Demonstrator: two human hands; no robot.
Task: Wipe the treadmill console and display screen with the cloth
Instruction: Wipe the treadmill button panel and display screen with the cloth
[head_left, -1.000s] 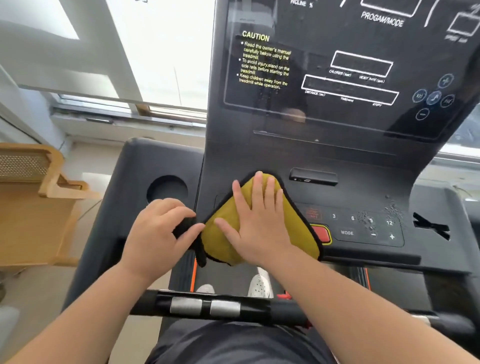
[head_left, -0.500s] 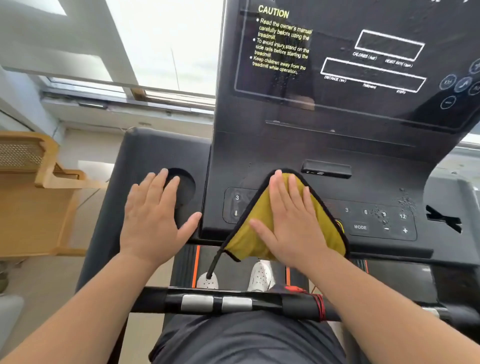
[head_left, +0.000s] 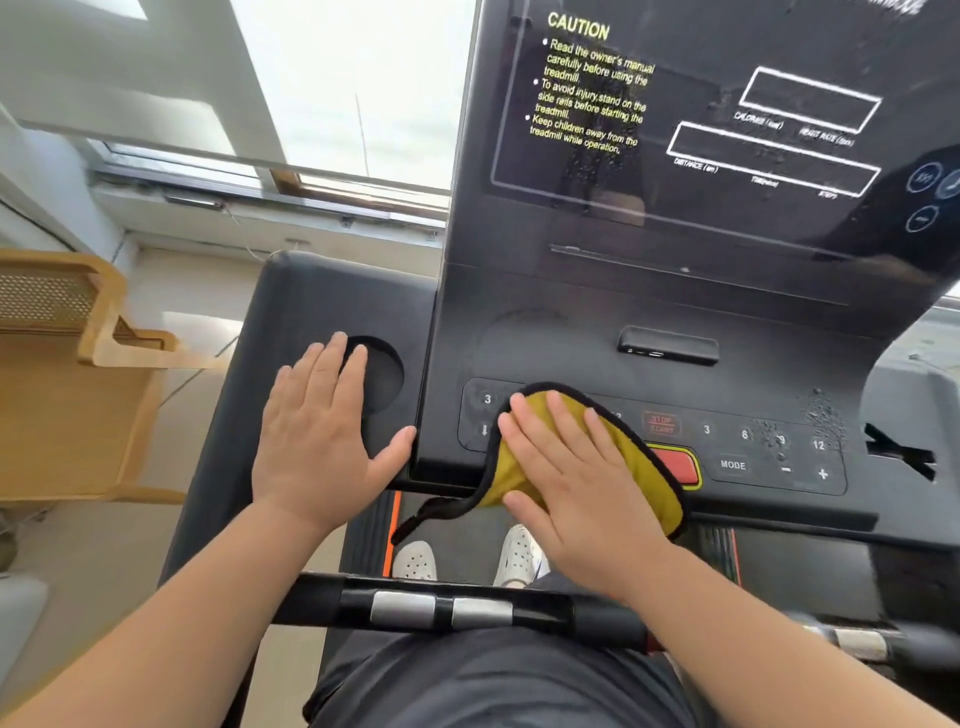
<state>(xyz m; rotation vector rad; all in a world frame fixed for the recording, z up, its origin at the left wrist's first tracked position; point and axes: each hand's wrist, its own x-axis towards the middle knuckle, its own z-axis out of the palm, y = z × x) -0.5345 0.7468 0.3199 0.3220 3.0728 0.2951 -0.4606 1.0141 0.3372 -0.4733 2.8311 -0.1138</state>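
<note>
Shifted leftward since the previous frame, my right hand (head_left: 576, 499) presses the cloth (head_left: 644, 478), fingers (head_left: 569, 434) straight, onto the console keypad (head_left: 753, 447); my left hand (head_left: 322, 447) lies flat, fingers extended, beside it.

My cloth (head_left: 643, 474) is mustard yellow, edged black; the console (head_left: 571, 343) is black with a red button (head_left: 675, 465) and yellow caution lettering (head_left: 576, 26).

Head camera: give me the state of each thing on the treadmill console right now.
yellow cloth, spread on the button panel under the right hand, one corner hanging off the front edge.
right hand, flat, fingers straight, pressing the cloth.
left hand, flat on the side tray, fingertips over the cup holder.
display screen, dark, speckled with droplets.
red button, partly covered by the cloth.
button panel, droplets on its right part.
</note>
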